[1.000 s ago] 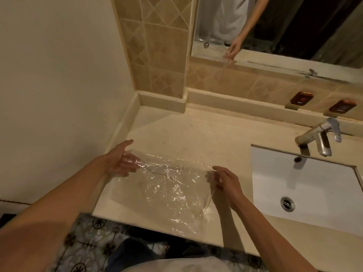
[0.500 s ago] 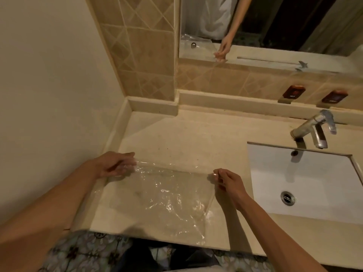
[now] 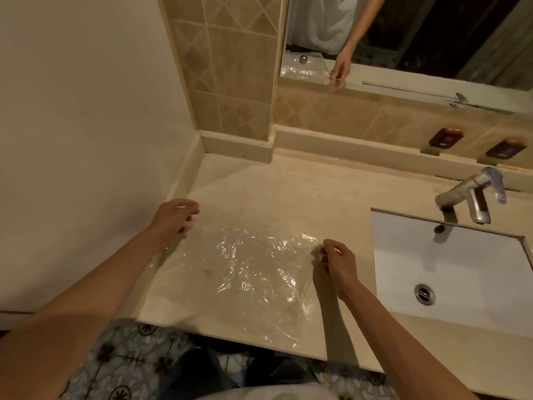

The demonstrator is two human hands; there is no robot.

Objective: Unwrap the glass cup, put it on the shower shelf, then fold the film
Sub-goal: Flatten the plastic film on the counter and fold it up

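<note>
Hands pinch the far corners of the clear crinkled plastic film (image 3: 245, 272): left hand (image 3: 176, 219) at ten o'clock, right hand (image 3: 334, 259) at three, spread on the beige stone counter (image 3: 288, 192). Folding looks underway; next, bring one edge squarely over. No cup visible.

Only readable thing I can spot is "HOT" in small pale letters on the left brown tag (image 3: 444, 138), the one sitting on the tiled ledge behind the faucet (image 3: 471, 198). The right brown tag (image 3: 506, 148) next to it has some pale lettering too, but it's way too blurry to make out.
</note>
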